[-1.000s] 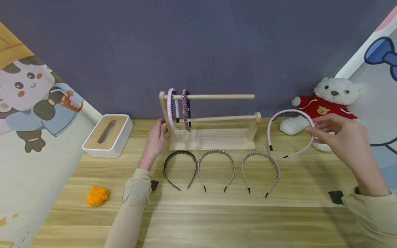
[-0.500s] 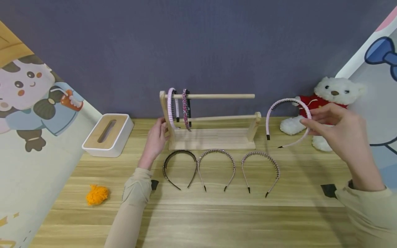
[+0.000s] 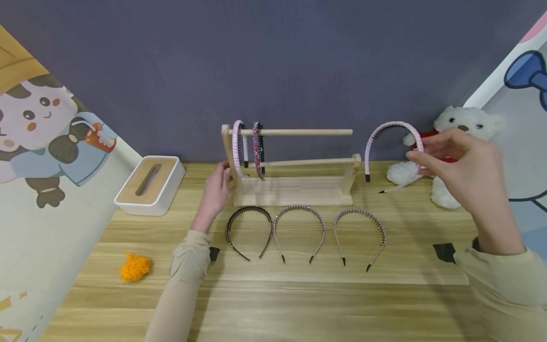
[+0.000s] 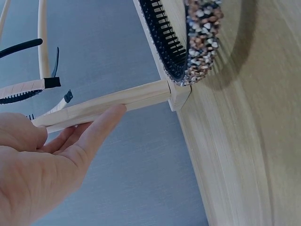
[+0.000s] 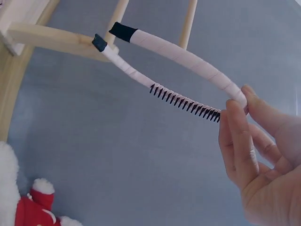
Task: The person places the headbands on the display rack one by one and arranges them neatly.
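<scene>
In the head view, a wooden headband rack [image 3: 295, 191] stands near the back wall. My left hand [image 3: 216, 192] holds its left upright, thumb along one side and fingers behind, as the left wrist view shows. A pale pink wrapped headband [image 3: 236, 149] and a glittery pink one [image 3: 257, 152] hang at the rack's left end. My right hand [image 3: 472, 173] pinches another pale pink headband [image 5: 188, 59] by its side, raised to the right of the rack. Its black-capped ends point down in the head view; black teeth line its inside.
A dark headband [image 3: 249, 208], a beaded one [image 3: 299, 207] and another beaded one [image 3: 378, 225] lie in front of the rack. A tissue box [image 3: 147, 185] and an orange yarn ball [image 3: 135, 267] are left. A white teddy bear [image 3: 444, 192] sits behind my right hand.
My right hand has lifted the pale pink headband upward and moved it slightly left, towards the rack. The left hand has stayed on the upright.
</scene>
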A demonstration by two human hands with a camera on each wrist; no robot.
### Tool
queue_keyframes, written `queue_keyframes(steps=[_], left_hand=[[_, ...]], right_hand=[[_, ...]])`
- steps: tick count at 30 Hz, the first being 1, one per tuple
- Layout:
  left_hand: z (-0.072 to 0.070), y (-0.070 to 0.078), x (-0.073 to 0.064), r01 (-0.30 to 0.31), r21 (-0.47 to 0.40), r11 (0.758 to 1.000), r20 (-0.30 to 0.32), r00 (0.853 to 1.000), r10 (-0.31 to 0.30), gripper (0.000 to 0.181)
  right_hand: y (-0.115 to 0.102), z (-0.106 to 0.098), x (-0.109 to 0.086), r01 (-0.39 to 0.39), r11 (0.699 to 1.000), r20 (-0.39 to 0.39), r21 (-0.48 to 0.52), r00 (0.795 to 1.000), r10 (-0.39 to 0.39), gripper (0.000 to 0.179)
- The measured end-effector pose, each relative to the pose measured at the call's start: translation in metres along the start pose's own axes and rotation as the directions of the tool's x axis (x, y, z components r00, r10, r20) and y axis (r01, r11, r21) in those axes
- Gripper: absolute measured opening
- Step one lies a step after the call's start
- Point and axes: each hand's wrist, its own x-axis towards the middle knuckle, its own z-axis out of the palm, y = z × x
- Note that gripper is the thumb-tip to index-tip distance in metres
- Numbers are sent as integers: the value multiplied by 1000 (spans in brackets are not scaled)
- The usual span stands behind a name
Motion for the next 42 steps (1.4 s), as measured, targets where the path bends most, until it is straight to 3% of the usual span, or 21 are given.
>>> queue_keyframes(steps=[9,20,33,42], left_hand=[[2,-1,1,-25,7,1000,0,1000,25,41],[2,0,1,1,10,1000,7,1000,-1,44],[0,-1,1,7,7,1000,17,1000,-7,45],[0,-3,1,-11,16,1000,4,1000,11,45]], right_hand=[[-14,4,8,-3,998,-3,59,1000,3,25],[-28,12,15,33,996,14,85,999,-34,30],[-40,38,25,102,992,23,76,994,-104,29],[-54,58,28,91,989,59,115,993,-98,29]])
